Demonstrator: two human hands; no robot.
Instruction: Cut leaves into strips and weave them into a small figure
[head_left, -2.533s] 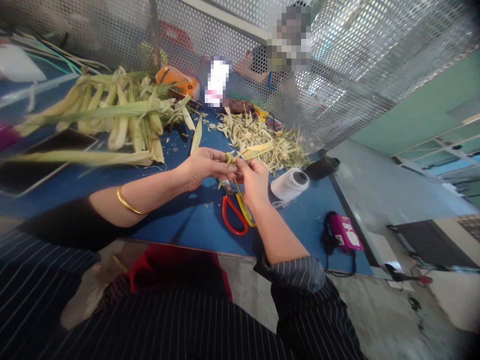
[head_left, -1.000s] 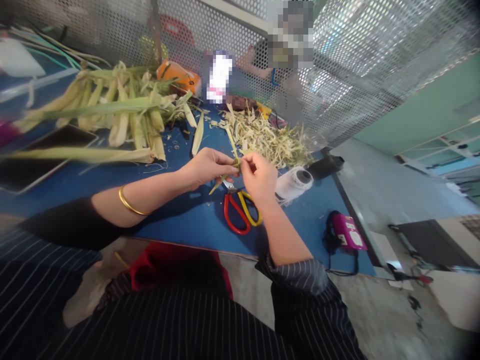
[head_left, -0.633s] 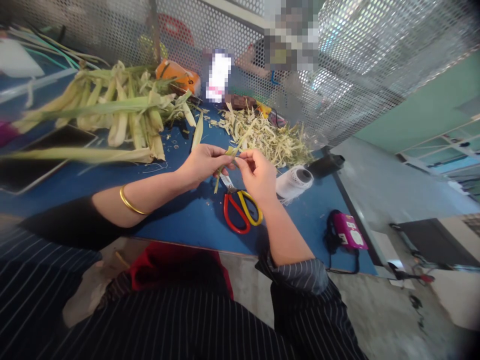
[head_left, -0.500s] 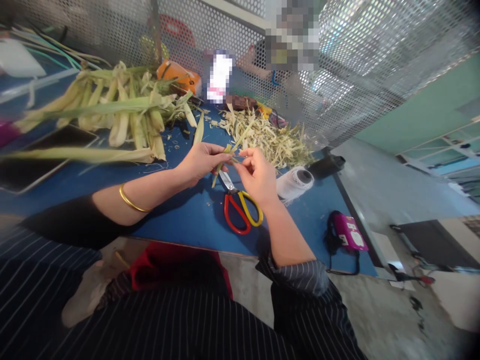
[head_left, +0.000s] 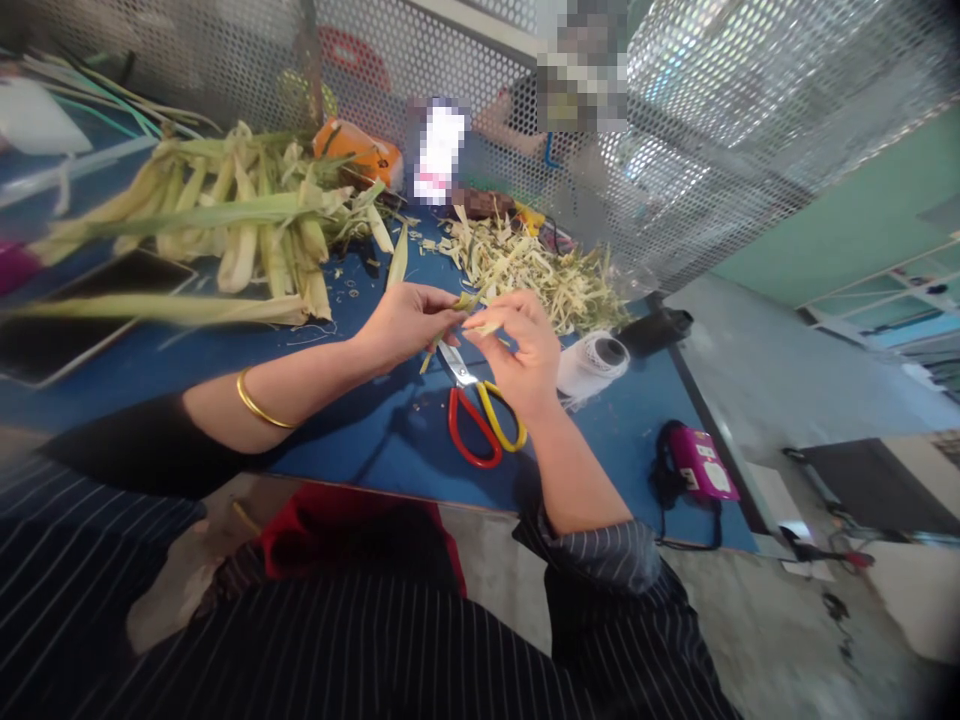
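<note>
One green husk strip (head_left: 466,300) sits pinched in my left hand (head_left: 416,325), near the scissors (head_left: 465,379); my right hand (head_left: 521,345), just beside, seems to grip a paler sliver (head_left: 486,328). From my remote view, tugging too hard could split the thin, narrow strip.

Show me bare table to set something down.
Largely bare tabletop lies between the right forearm, white spool and purple box, and between the left forearm and scissors. The far side is crowded with husks and shredded strips.
</note>
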